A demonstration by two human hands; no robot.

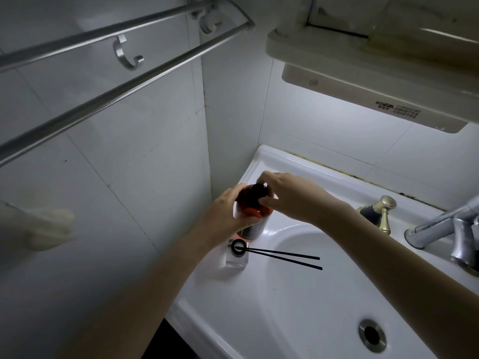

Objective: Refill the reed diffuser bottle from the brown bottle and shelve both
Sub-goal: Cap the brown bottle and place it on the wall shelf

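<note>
The brown bottle [252, 207] stands upright on the sink's left rim. My left hand [228, 211] grips its body from the left. My right hand [287, 195] reaches over it, fingers pinched on its black cap [260, 190]. Just in front stands the small clear reed diffuser bottle [237, 257] with a black ring at its neck. Two black reeds [285, 256] stick out of it, leaning right over the basin.
The white sink [259, 301] has a drain [372, 334] at lower right and a metal faucet [448, 226] and gold-topped object [379, 213] on its back rim. A shelf unit [363, 63] hangs above. Towel bars [108, 97] cross the upper left wall.
</note>
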